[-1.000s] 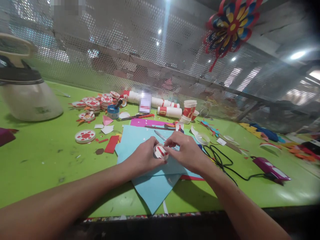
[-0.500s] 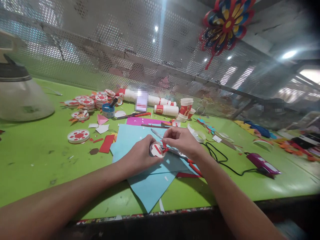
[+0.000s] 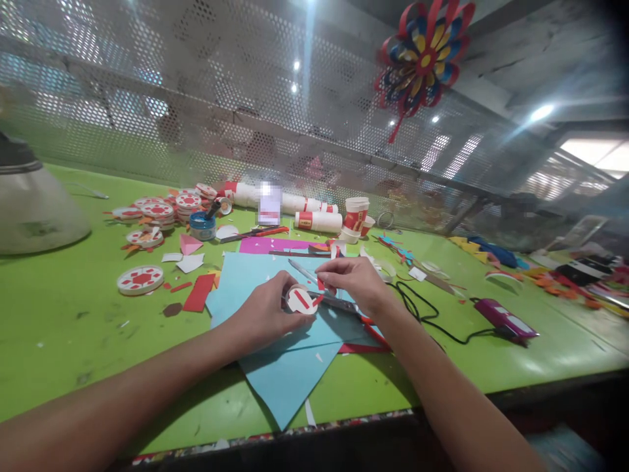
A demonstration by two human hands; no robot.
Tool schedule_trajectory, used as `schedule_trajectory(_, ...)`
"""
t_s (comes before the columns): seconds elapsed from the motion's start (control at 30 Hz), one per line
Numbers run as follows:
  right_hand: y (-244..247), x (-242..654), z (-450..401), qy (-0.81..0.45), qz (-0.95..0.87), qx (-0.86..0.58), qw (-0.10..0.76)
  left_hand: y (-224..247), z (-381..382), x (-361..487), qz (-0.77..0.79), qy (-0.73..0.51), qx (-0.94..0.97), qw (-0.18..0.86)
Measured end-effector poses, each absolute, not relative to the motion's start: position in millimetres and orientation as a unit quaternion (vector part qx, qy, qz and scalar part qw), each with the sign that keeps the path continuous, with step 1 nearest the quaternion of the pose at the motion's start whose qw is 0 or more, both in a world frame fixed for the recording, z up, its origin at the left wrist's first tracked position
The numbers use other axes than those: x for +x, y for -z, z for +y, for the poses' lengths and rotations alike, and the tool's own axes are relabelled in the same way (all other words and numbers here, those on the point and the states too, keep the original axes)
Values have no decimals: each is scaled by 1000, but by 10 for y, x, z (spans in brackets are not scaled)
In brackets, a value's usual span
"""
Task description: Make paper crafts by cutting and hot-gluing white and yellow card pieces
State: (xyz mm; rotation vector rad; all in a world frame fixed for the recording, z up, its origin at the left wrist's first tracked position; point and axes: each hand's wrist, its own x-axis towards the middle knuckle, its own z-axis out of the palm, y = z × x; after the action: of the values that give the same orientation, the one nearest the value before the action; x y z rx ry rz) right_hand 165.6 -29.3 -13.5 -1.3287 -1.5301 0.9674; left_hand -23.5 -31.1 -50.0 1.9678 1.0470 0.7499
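A small white paper disc with red strips (image 3: 301,300) is held in my left hand (image 3: 269,307), whose thumb and fingers curve round its left side. Just to the right, my right hand (image 3: 354,280) pinches a small red paper piece (image 3: 321,283) close to the disc's upper right edge. Both hands are over light blue paper sheets (image 3: 280,367). Scissors with red-orange handles (image 3: 374,330) lie partly under my right hand and forearm. A silver pointed tool (image 3: 301,267) rests on the paper behind the hands.
Finished red-and-white discs (image 3: 157,211) pile up at the back left, near a blue jar (image 3: 203,226). Paper cups (image 3: 354,217) stand at the back. A purple device (image 3: 506,320) with a black cord lies right. A large pale container (image 3: 39,210) stands far left.
The camera view has shifted slightly, moving the table items left. My left hand still holds the disc, and the red piece stays pinched in my right hand near its edge.
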Motion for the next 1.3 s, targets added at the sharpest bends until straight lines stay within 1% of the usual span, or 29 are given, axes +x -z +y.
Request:
schedule_trajectory(0.17,166,1579,-300,-398,-609,-516,453,499,-289,-228,415,-294,762,401)
schedule_trajectory(0.37,184,1573,-289,-417,-619,-503,436,485,-310,-226,402,-294,754,429)
schedule_trajectory(0.73,204,1591,-288,-379,-648,-487,446,473,-326,-207,401,-306,735,454)
schedule_trajectory(0.9,175,1619,-287,-375,-669,-471,437,463,-349,-205,396,-304,731,464)
schedule_trajectory(1.07,176,1660,-274,-356,-710,-460,398,456,-372,-214,396,-296,744,450)
schedule_trajectory(1.3,125,1655,-328,-247,-786,-473,313,455,-382,-223,396,-285,760,429)
